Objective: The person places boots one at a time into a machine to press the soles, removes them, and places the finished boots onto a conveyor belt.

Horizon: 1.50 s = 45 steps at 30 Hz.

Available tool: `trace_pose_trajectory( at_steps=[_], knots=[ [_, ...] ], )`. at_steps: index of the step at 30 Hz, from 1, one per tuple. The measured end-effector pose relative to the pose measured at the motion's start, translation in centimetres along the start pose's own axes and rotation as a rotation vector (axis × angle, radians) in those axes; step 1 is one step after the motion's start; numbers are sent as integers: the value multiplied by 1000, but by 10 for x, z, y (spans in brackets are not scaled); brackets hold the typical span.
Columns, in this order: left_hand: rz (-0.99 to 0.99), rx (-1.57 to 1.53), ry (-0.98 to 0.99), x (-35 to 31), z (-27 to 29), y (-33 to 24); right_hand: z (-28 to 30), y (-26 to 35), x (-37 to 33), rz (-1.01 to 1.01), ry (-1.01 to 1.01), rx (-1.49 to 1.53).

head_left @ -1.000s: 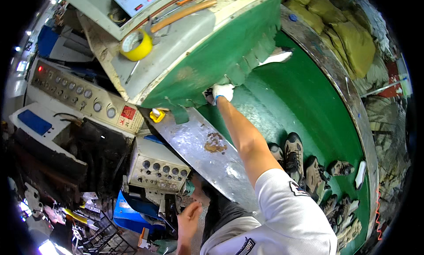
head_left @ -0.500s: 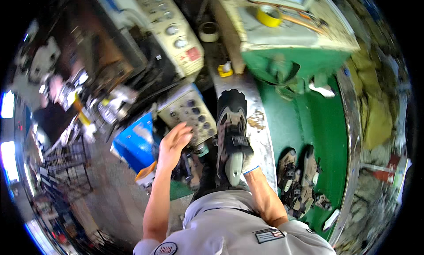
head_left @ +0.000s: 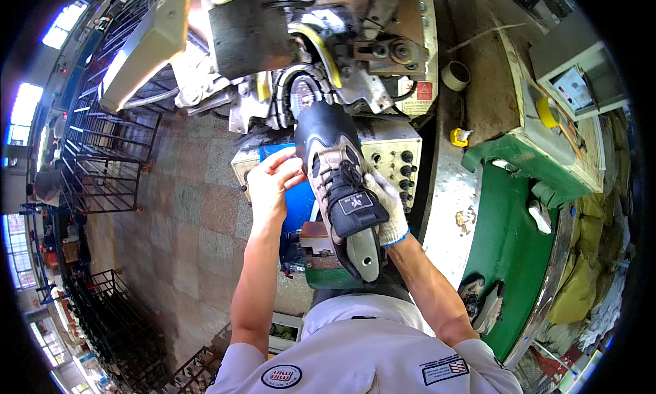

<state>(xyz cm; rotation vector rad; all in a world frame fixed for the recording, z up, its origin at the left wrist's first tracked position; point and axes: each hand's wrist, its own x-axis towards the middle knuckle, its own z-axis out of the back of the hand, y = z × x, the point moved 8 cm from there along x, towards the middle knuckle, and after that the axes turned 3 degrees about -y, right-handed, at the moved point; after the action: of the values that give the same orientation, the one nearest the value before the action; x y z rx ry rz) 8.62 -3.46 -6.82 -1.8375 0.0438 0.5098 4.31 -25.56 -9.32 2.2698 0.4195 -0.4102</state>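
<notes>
A grey-and-black shoe upper (head_left: pixel 326 163), laced and stretched over a pale last (head_left: pixel 362 250), points away from me. Its black toe sits at the curved metal jaws (head_left: pixel 301 87) of a machine; whether they touch cannot be told. My right hand (head_left: pixel 387 203), in a white knitted glove, is closed on the right side of the shoe. My bare left hand (head_left: pixel 273 179) is at its left side, fingers loosely bent and apart, the fingertips close to the upper; contact is unclear.
Below the jaws is a panel of black knobs (head_left: pixel 393 169). On the right, a green-lined trough (head_left: pixel 502 237) holds other shoes (head_left: pixel 482 302) beside a metal ledge (head_left: pixel 454 196). A bench (head_left: pixel 547 148) carries yellow tape (head_left: pixel 547 112). Metal racks (head_left: pixel 109 162) stand at left.
My view has swung left toward the machine. The shoe has moved forward, its toe now at the jaws. My left hand has come in beside the shoe; the gloved right hand keeps its hold.
</notes>
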Motion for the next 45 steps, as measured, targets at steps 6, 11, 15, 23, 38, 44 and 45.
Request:
trace_pose_trajectory(
  at_steps=[6, 11, 15, 23, 38, 44, 45],
  knots=[
    [-85, -110, -85, 30, 22, -32, -43, -9, 48, 47, 69, 41],
    [-139, -128, -63, 42, 11, -31, -60, -2, 69, 120, 48, 77],
    [171, -22, -39, 28, -2, 21, -50, -9, 83, 126, -84, 23],
    [229, -90, 21, 40, 3, 64, -41, -29, 95, 209, -145, -39],
    [-451, 251, 189, 45, 0, 29, -40, -14, 99, 410, -242, -316],
    [-332, 76, 101, 40, 4, 27, -34, -24, 98, 362, -223, -298],
    [-358, 75, 116, 40, 6, 29, -34, -22, 96, 352, -245, -308]
  ],
)
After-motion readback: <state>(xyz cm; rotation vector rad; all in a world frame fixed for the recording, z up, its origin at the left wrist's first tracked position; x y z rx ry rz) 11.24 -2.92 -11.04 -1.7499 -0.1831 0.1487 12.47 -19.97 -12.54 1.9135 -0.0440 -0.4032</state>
